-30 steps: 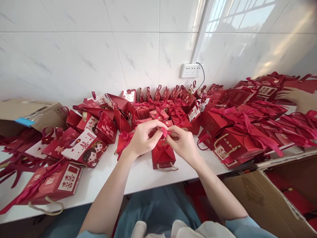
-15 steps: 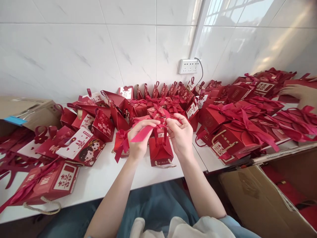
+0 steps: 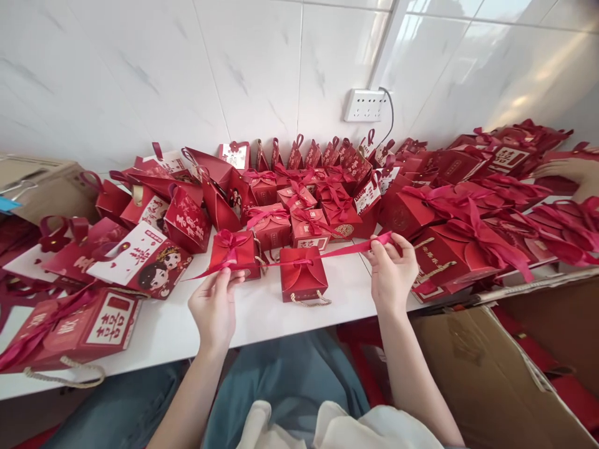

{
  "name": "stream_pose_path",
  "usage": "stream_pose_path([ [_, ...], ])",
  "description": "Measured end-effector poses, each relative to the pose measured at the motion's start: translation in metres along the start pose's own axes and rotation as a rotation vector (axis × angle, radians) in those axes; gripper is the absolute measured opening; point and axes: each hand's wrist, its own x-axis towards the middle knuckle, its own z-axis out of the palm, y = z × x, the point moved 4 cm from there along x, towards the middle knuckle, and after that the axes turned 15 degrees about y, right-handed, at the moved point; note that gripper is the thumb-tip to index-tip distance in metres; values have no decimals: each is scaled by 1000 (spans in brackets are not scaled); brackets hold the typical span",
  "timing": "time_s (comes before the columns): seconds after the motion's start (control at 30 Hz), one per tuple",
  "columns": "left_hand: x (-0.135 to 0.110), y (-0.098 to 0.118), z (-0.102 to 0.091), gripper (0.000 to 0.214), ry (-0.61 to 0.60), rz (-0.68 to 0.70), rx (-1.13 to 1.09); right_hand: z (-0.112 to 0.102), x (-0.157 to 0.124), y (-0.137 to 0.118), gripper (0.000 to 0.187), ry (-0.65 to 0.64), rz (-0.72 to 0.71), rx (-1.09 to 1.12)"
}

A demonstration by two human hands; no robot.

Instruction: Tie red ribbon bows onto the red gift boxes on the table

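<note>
A small red gift box (image 3: 303, 282) with a rope handle stands near the front of the white table. A red ribbon (image 3: 344, 249) runs across its top and is stretched out to both sides. My left hand (image 3: 216, 305) pinches the ribbon's left end, just in front of another red box (image 3: 234, 249) that has a bow on it. Off to the right, my right hand (image 3: 394, 268) is closed on the other end, whose tip sticks out above the fingers.
Several red boxes with bows (image 3: 269, 227) stand behind. A white printed box (image 3: 140, 262) and a larger gift box (image 3: 79, 330) lie left. A cardboard carton (image 3: 458, 368) is at lower right. Another person's hand (image 3: 568, 171) touches a box at far right.
My hands have moved apart from above the small box, left hand leftward and right hand rightward. The ribbon, gathered between them before, is now pulled straight and low over the box.
</note>
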Motion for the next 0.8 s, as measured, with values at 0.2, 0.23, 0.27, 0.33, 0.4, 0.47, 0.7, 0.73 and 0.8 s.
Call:
stream_pose_path([
  [0.2,10,1,-16,13,-105,54,462,-28,11,5,45,-45,-184,-269],
  [0.23,10,2,-17,13,-113,52,513,-30,13,6,45,-52,-194,-296],
  [0.27,11,2,-17,13,-121,50,548,-32,15,7,45,-54,-203,-318],
  [0.33,11,2,-15,14,-130,55,572,-35,19,10,46,-53,-211,-353],
  [0.4,14,0,-15,15,-123,63,579,-37,22,13,47,-48,-219,-380],
  [0.47,18,-3,-17,17,-126,51,623,-40,25,16,47,-54,-232,-418],
  [0.7,29,27,-27,20,5,577,779,-42,19,-2,45,-170,-653,-972],
  [0.73,23,36,-23,20,40,750,699,-38,15,-7,38,-181,-733,-998],
  [0.8,10,43,-5,12,-129,928,599,-24,5,-7,25,-327,-743,-945],
])
